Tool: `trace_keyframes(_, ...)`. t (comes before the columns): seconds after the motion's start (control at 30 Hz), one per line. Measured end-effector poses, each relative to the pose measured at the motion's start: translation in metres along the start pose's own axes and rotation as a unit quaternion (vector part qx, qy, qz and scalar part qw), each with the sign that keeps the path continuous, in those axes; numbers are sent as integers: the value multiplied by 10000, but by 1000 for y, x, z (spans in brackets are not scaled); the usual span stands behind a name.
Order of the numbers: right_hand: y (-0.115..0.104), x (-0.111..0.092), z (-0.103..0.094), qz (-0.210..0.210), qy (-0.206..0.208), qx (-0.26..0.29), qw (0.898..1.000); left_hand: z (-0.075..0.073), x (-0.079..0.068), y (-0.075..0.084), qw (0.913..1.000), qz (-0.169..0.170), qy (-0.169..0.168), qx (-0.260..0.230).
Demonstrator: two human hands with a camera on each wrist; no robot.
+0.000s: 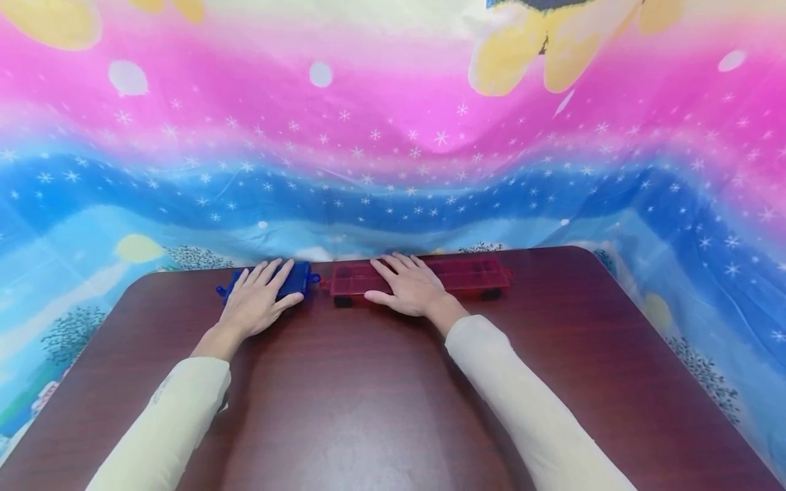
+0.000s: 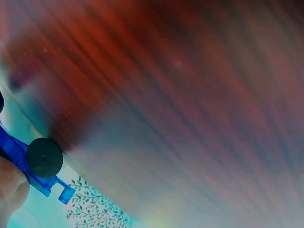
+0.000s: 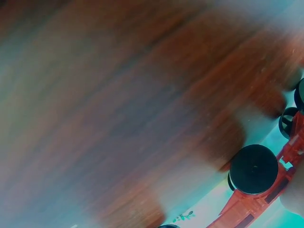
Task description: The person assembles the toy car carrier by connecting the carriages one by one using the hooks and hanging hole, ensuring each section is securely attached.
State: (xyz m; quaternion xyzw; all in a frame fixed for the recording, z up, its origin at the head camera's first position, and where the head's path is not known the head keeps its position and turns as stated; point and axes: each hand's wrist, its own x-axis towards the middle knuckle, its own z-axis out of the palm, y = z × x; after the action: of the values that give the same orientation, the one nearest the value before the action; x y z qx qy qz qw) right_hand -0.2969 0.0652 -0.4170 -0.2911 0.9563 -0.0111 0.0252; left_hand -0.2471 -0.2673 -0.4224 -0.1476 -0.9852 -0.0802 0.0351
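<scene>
A short blue toy wagon [image 1: 299, 276] stands at the table's far edge. My left hand [image 1: 258, 294] lies over it, fingers spread and stretched forward, thumb out to the right. One black wheel [image 2: 44, 157] and a blue coupling hook [image 2: 65, 191] show in the left wrist view. To the right is a longer, see-through red toy wagon [image 1: 469, 274] on black wheels. Across its left half rests my right hand [image 1: 413, 285], fingers straight, thumb over the near side. A big black wheel [image 3: 254, 169] of it shows in the right wrist view. The facing couplings are close together, end to end.
Both wagons stand lengthwise along the back of a dark reddish-brown table [image 1: 350, 382] with rounded corners. Right behind that edge hangs a colourful cloth [image 1: 393, 136] with snowflakes, which also runs down both sides.
</scene>
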Motion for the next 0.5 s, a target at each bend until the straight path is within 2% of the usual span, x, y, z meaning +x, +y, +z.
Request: trace_keyframes(0.5,-3,-1,-2,-15,22,28,10000,-2,1,4,9999,-40,-48,-136)
